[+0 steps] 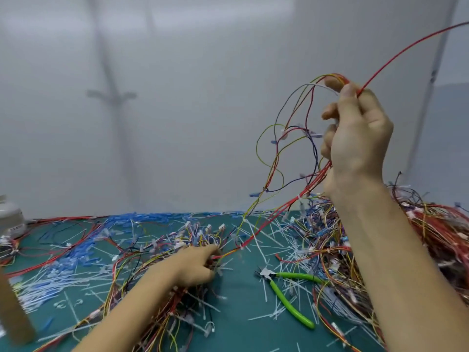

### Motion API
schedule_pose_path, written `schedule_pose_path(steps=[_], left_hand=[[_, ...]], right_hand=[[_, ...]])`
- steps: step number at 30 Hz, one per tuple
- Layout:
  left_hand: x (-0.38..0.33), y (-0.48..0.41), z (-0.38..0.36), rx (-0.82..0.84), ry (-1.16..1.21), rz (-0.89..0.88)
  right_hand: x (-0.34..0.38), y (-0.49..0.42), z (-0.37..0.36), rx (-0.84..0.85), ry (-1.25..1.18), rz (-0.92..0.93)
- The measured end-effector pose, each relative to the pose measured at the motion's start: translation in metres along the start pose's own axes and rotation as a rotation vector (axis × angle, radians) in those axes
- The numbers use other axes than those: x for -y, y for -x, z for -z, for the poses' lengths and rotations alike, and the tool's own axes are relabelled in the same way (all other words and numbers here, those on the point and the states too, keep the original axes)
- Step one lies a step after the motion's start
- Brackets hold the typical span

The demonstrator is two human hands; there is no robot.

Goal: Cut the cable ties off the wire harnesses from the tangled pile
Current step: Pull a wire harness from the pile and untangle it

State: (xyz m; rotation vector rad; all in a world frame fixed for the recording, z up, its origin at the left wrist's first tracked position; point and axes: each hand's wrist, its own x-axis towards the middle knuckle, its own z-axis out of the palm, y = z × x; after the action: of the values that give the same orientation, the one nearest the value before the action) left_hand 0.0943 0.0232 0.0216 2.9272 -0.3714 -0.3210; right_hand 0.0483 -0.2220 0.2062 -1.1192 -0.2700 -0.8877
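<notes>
Our right hand [355,138] is up high, its grip curled tight round a bunch of thin red, yellow and blue wires [312,184] that hang down to the green counter [241,334]. Our left hand [195,265] is low, its grip closed on a heap of mixed wires [177,308]. The green-handled cutters [269,275] lie between our arms. The big tangled pile of wires [436,229] sits behind our right arm

The bench [236,334], topped in green, carries tangled wire harnesses [330,240], cut cable ties [76,265], green-handled cutters [286,290] and a white container [10,217].
</notes>
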Motion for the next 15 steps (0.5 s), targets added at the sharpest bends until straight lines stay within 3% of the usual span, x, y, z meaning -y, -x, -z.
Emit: schedule_pose_path(steps=[4,7,9,12,15], left_hand=[[0.032,0.005,0.002,-0.026,-0.291,0.177],[0.06,0.014,0.005,-0.076,-0.378,0.266],[0.073,0.018,0.005,-0.107,-0.393,0.323],[0.075,0.019,0.002,-0.281,-0.294,0.355],[0.056,0.015,0.002,-0.463,-0.192,0.219]], right_hand=[[0.005,-0.005,0.008,-0.048,0.031,0.042],[0.004,-0.005,0.01,-0.042,0.047,0.044],[0.001,-0.002,0.01,-0.027,0.05,0.029],[-0.005,0.004,0.009,-0.012,0.02,0.003],[-0.012,0.01,0.006,0.041,-0.013,-0.06]])
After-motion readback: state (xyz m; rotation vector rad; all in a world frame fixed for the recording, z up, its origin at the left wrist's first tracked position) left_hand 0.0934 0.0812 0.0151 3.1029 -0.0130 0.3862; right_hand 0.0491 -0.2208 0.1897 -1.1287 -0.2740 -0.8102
